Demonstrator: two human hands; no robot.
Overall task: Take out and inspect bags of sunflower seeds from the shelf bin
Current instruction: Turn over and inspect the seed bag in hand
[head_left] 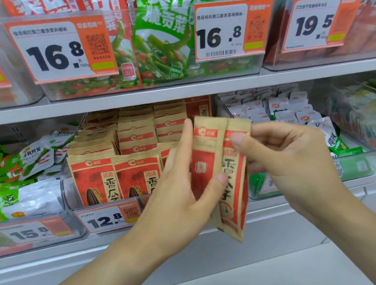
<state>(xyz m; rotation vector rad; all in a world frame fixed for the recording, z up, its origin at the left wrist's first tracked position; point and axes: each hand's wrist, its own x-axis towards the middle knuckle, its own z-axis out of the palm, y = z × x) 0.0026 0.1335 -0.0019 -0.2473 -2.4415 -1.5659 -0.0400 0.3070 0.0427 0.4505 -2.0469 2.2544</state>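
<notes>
Two tan and red sunflower seed bags are held side by side in front of the lower shelf. My left hand (179, 188) grips the left bag (204, 164) with its thumb across the front and fingers behind. My right hand (290, 155) pinches the top corner of the right bag (233, 184), which hangs tilted down to the left. The clear shelf bin (66, 186) behind them holds several rows of the same bags (118, 175), standing upright.
A price tag reading 12.8 (110, 217) is clipped to the bin's front. Green snack packs (3, 181) fill the bin to the left, white packs (283, 112) the bin to the right. The upper shelf (174, 91) carries bins with large price cards.
</notes>
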